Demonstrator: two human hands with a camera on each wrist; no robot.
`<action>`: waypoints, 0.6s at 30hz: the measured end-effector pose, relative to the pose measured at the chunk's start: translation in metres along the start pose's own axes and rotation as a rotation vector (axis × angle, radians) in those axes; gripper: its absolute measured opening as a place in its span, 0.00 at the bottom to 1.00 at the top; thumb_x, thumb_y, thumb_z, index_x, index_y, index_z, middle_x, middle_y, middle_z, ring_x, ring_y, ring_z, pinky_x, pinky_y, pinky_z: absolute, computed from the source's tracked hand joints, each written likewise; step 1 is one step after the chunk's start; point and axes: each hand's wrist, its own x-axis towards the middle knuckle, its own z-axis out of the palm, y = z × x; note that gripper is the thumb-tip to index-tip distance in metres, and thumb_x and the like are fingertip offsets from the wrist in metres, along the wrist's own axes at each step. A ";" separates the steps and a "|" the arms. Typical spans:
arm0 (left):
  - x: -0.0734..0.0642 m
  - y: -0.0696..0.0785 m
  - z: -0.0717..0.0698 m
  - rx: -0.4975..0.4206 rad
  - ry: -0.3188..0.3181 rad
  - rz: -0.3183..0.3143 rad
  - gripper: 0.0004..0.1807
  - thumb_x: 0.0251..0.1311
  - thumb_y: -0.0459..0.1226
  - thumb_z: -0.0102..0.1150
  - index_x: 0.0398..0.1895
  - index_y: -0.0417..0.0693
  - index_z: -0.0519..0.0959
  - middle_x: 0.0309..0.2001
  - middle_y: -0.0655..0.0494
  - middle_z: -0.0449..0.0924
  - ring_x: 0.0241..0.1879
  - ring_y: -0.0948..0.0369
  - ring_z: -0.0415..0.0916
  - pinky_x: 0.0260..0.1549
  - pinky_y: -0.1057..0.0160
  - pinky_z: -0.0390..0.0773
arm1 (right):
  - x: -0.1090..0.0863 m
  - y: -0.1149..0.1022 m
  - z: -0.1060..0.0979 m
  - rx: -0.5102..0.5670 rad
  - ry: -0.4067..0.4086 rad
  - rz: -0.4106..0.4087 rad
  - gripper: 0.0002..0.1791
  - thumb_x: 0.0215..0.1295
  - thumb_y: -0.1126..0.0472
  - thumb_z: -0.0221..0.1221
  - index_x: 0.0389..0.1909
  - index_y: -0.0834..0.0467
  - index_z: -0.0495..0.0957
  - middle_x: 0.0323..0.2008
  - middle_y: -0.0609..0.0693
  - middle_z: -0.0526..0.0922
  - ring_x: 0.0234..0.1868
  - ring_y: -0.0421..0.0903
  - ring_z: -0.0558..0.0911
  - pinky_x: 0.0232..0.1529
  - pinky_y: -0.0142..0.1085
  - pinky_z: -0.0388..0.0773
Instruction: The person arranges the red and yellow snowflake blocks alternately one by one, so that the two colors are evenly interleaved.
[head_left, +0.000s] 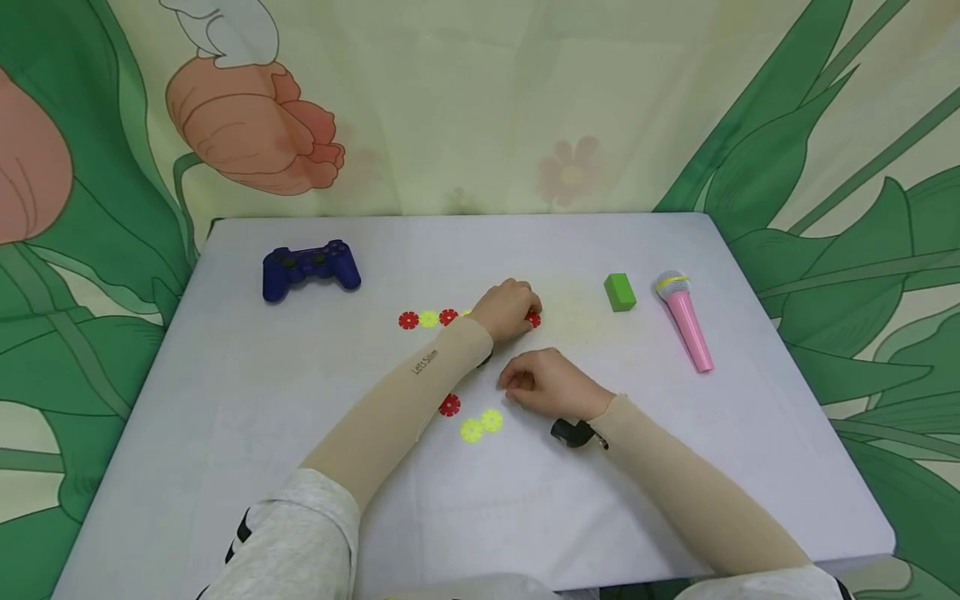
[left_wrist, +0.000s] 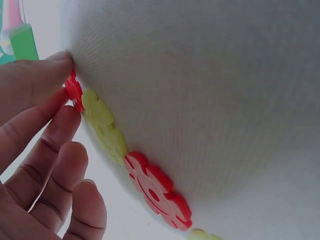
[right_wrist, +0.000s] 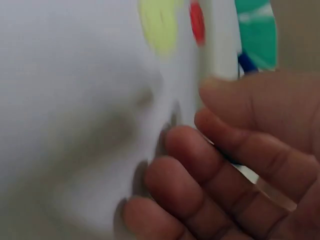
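Note:
My left hand (head_left: 506, 308) pinches a red flower-shaped disc (left_wrist: 74, 91) between thumb and index finger, at the right end of a row of flower discs. In the left wrist view that disc lies right against a yellow flower disc (left_wrist: 104, 125), followed by another red flower disc (left_wrist: 157, 191). The row's left end shows a red disc (head_left: 408, 320) and a yellow one (head_left: 428, 319); my left hand and wrist cover its middle. Nearer me, my right hand (head_left: 557, 383) is low over the table with fingers loosely curled, holding nothing.
Two loose yellow discs (head_left: 482, 425) and a red disc (head_left: 449, 405), partly behind my left forearm, lie on the white table (head_left: 247, 400). A blue game controller (head_left: 311, 270) is at back left. To the right are a green block (head_left: 620, 292) and a pink microphone (head_left: 688, 325).

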 end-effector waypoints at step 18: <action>-0.001 0.001 0.002 0.023 0.011 -0.003 0.15 0.69 0.39 0.66 0.57 0.51 0.87 0.57 0.52 0.84 0.58 0.53 0.78 0.59 0.56 0.81 | -0.007 -0.026 0.031 -0.200 -0.083 -0.177 0.14 0.58 0.66 0.74 0.45 0.56 0.88 0.42 0.46 0.85 0.42 0.40 0.81 0.48 0.31 0.80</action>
